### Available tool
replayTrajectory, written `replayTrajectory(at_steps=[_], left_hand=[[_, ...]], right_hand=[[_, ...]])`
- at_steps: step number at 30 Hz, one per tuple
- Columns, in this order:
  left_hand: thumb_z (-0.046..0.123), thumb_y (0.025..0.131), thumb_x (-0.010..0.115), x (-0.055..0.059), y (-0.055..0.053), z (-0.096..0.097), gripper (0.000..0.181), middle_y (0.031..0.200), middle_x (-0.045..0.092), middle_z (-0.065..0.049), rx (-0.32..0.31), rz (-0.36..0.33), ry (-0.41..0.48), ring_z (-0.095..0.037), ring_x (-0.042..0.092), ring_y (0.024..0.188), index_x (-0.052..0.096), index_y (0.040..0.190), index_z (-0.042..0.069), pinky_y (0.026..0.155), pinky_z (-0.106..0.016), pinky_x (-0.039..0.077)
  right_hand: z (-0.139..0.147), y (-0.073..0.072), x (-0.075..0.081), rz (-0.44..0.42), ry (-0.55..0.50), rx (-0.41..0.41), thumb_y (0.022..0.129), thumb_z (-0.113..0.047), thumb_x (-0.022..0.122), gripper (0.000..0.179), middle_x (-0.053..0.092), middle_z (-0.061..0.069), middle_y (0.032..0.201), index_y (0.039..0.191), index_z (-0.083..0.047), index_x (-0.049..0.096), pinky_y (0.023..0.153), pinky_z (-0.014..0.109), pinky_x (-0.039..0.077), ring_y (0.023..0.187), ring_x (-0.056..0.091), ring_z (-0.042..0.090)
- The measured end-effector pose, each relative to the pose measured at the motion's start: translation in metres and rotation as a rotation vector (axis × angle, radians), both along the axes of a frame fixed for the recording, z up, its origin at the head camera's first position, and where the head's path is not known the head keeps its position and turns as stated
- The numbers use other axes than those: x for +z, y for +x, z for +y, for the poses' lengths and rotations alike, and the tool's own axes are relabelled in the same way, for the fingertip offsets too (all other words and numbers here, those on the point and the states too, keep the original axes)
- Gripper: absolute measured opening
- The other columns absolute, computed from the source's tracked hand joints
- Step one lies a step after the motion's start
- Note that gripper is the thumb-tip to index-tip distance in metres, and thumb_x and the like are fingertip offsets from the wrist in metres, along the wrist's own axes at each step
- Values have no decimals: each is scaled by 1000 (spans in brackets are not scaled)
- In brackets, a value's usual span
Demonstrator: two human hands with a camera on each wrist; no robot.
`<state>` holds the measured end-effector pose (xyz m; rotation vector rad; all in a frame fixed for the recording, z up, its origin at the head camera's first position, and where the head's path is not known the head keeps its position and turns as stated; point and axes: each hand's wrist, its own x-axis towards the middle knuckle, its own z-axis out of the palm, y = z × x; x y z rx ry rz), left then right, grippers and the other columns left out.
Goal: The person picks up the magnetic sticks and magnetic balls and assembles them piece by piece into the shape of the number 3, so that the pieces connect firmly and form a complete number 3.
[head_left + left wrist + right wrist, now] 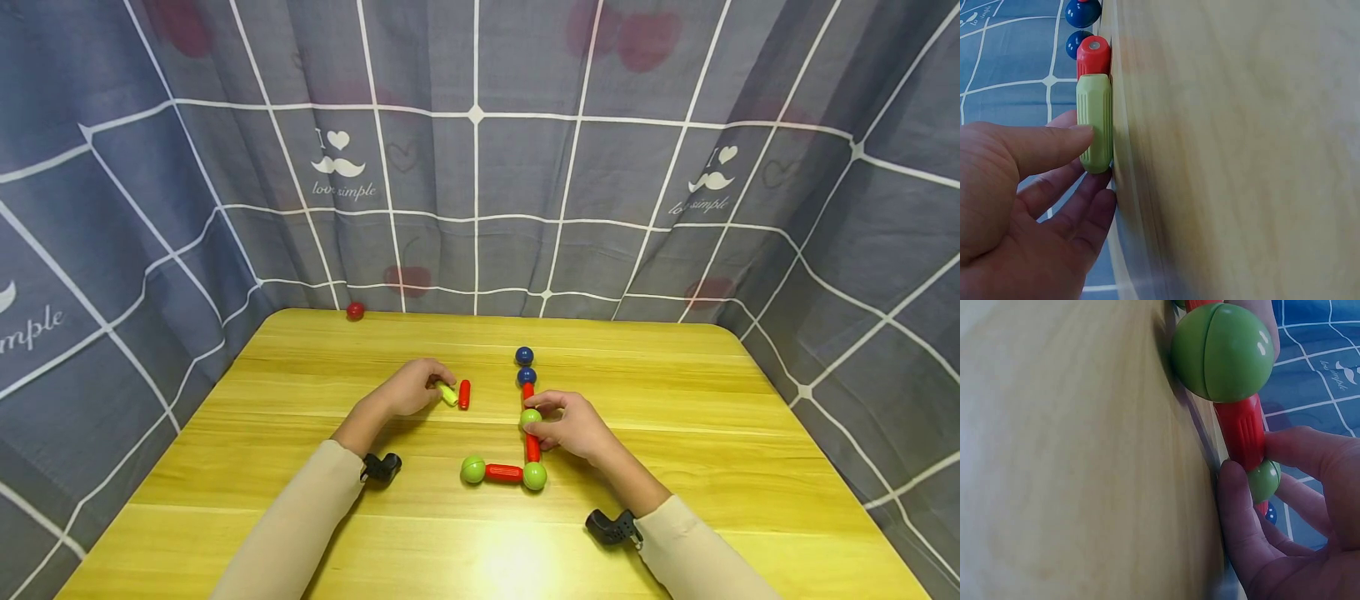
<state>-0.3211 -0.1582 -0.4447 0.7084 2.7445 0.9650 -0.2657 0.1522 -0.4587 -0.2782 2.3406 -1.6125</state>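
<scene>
My left hand (411, 388) pinches a light-green magnetic rod (1094, 119) between thumb and fingers, low over the table. Right beside that rod lies a loose red magnetic rod (465, 395), with a metal dot showing in its end in the left wrist view. My right hand (573, 425) grips a green ball (531, 418) in the middle of a chain, its thumb at the end of the adjoining red rod (1240, 434). Toward me the chain reaches a green corner ball (535, 476), then turns left along a red rod (504, 473) to another green ball (472, 469).
Two blue balls, a nearer one (527, 377) and a farther one (524, 356), stand at the chain's far end. A red ball (355, 311) sits at the table's back left edge. A grey checked curtain (435, 167) surrounds the wooden table (675, 392).
</scene>
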Motion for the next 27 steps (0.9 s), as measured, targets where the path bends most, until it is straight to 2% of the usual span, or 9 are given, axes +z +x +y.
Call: replayTrajectory(at_steps=[21,27], left_hand=[[-3,89,74,0,5,-8,17,104,74,-10,-15,27,-16,-21,67,97,74,106,2,92,-41,56],[0,90,75,0,6,-13,17,103,74,-10,-10,-2,28,-17,66,94,74,106,2,89,-39,57]], right_hand=[[0,0,1,-10,4,-6,86,-6,80,42,67,20,117,127,0,68,65,37,63,74,72,20],[1,-1,0,-6,-4,2,87,-6,80,42,66,20,117,126,0,68,66,38,63,74,72,20]])
